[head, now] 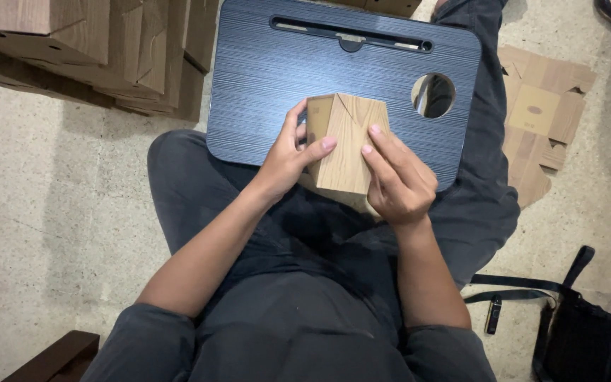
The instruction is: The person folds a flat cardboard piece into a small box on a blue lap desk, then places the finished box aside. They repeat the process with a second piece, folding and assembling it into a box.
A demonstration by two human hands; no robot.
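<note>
A small wood-grain cardboard box (346, 138) is held upright over the near edge of a dark blue lap desk (263, 78). My left hand (288, 157) grips its left side, thumb across the front face. My right hand (397, 180) holds the right side, fingers laid on the front near the folded top flaps. Both hands are closed on the box. The lap desk rests over my legs in dark trousers.
Stacks of folded wood-grain boxes (107, 49) stand at the upper left on the concrete floor. Flat unfolded box blanks (542, 113) lie to the right. A black bag with a strap (581, 332) and a small dark device (493, 315) sit at the lower right.
</note>
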